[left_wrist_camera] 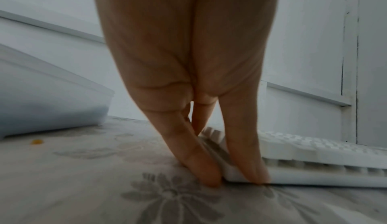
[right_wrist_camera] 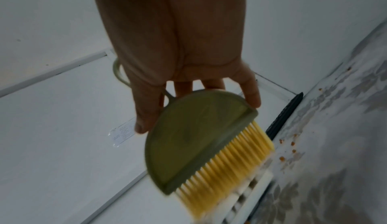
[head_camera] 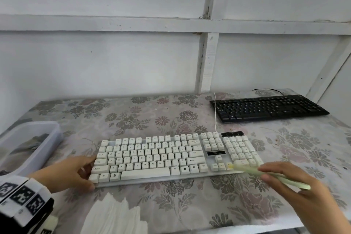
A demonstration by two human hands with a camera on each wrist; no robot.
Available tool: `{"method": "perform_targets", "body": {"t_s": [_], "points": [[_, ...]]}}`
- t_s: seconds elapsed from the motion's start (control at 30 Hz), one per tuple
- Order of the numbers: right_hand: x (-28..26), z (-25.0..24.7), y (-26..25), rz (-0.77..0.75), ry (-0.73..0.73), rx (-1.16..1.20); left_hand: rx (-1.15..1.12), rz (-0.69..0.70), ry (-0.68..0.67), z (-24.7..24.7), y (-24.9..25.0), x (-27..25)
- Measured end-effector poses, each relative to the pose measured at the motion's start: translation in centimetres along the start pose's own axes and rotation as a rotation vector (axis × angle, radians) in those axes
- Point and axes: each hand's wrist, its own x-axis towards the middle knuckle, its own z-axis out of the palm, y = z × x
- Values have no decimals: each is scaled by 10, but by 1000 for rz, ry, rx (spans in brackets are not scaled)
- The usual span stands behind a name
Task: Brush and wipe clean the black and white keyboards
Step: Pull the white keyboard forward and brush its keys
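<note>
Left hand (head_camera: 70,172) braces the white keyboard (head_camera: 171,157) with straight fingers; right hand (head_camera: 296,186) grips the brush (right_wrist_camera: 201,138). Best sweep bristles lightly off the worktop's (head_camera: 152,116) near edge.

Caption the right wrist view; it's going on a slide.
Right hand holds a green brush, its yellow bristles on the white keyboard.

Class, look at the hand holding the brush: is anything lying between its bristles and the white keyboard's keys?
Nothing visible does. The right hand holds the brush, and its yellow bristles already reach the keys at the right end of the white keyboard. The left hand steadies the keyboard's far left end, away from the brush.
</note>
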Motion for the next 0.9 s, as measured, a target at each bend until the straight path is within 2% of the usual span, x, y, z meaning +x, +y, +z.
{"method": "perform_targets", "body": {"t_s": [0.1,0.2,0.3,0.37,0.47,0.57,0.7,0.87,0.9], "points": [[5,-17,-1,45,108,-54,44,-14,42,3,6,-4],[13,-38,9,81,140,-171,60,-56,98,5,13,-7],[17,-57,32,143,166,-163,35,-118,179,5,19,-11],[23,-61,38,146,205,-275,-7,-118,231,6,23,-13],[35,-52,26,152,157,-404,-63,-100,309,9,32,-15],[43,-50,22,221,150,-343,-52,-56,371,15,38,-21],[44,-50,18,228,179,-209,-59,-12,448,20,45,-31],[39,-59,0,176,130,36,-119,-1,557,21,41,-44],[43,-58,-2,150,157,115,-131,8,565,20,37,-47]]}}
